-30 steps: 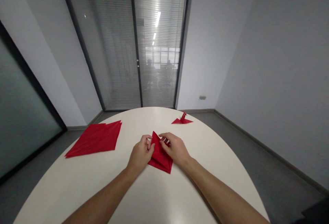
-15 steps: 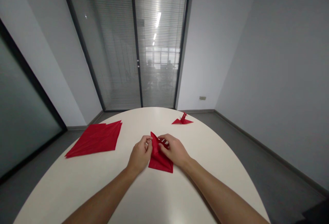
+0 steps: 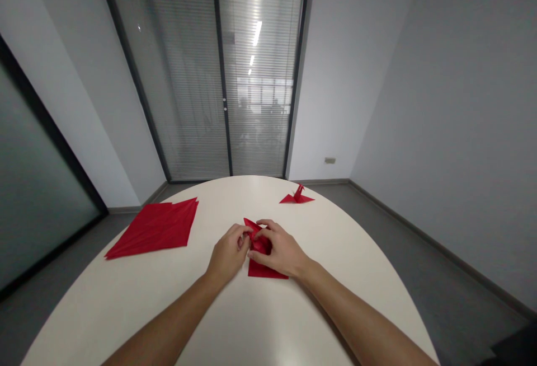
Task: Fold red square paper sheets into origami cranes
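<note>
A partly folded sheet of red paper [image 3: 268, 271] lies on the table between my hands, one pointed corner rising at its far left. My left hand [image 3: 230, 248] is closed at the paper's left edge, pinching it with curled fingers. From the right, my right hand [image 3: 282, 248] reaches over the paper with bent fingers and thumb, pressing on a raised fold. Both hands cover much of the paper's middle, so its creases there are hidden. Beyond them stands a folded red paper crane [image 3: 297, 195], its wings spread.
A loose stack of red paper sheets [image 3: 157, 229] lies at the left of the round white table [image 3: 218, 321]. Past the table's far edge is a glass partition with blinds [image 3: 260, 142]. A grey wall [image 3: 453, 131] rises at the right.
My right hand has shifted slightly left over the paper, its thumb now nearer my left fingers. The paper has turned a little, its near edge lying more level. The crane and stack stay put.
</note>
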`<state>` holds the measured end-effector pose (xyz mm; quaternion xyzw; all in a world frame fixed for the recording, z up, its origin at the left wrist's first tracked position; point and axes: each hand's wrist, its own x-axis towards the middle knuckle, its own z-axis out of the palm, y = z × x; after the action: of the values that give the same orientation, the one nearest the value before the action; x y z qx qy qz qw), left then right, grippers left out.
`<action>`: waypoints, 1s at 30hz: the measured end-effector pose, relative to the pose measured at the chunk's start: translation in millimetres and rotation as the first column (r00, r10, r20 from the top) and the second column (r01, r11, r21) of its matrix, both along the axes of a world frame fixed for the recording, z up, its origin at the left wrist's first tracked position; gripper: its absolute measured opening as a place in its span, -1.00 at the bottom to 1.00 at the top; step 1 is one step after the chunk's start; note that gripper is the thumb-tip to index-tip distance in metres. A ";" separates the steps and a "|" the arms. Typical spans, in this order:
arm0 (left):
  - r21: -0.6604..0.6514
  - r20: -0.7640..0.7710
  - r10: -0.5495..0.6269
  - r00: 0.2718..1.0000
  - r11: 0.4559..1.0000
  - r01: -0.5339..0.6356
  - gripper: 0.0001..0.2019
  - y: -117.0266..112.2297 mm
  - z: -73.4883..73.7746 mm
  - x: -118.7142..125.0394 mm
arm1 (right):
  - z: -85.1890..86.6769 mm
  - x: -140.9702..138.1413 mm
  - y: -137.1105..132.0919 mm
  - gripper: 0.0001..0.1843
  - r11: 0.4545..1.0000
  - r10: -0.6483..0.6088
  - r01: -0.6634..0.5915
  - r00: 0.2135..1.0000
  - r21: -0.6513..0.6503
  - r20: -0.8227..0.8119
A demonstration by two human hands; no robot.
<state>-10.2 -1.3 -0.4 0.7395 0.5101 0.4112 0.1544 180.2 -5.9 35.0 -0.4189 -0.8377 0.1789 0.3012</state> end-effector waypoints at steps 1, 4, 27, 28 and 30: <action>0.000 -0.004 0.001 1.000 1.000 -0.001 -0.79 0.0 0.1 0.0 | -1.1 -0.6 -0.3 -0.62 1.000 -0.001 0.001 1.000 -0.008 0.013; 0.015 -0.019 0.002 1.000 1.000 -0.002 -0.79 -0.6 1.5 0.7 | -4.6 -1.4 0.1 -0.57 1.000 0.000 0.000 0.999 -0.006 0.041; 0.067 -0.046 0.058 0.997 0.996 -0.055 -0.72 1.6 -6.5 0.1 | -6.9 3.4 4.6 -0.35 0.998 0.000 -0.002 0.999 -0.061 -0.034; 0.074 -0.050 0.063 0.997 0.995 -0.059 -0.70 2.2 -8.1 0.0 | -6.8 3.3 4.5 -0.33 0.998 0.008 -0.010 1.000 -0.055 -0.030; 0.083 -0.056 0.075 0.996 0.994 -0.071 -0.67 3.4 -11.3 -0.5 | -6.8 2.9 4.4 -0.36 0.999 0.015 -0.016 1.000 -0.050 -0.021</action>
<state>-10.7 2.1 -11.7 0.7378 0.5240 0.4149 0.0940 183.1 -1.4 28.2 -0.4178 -0.8331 0.2065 0.2980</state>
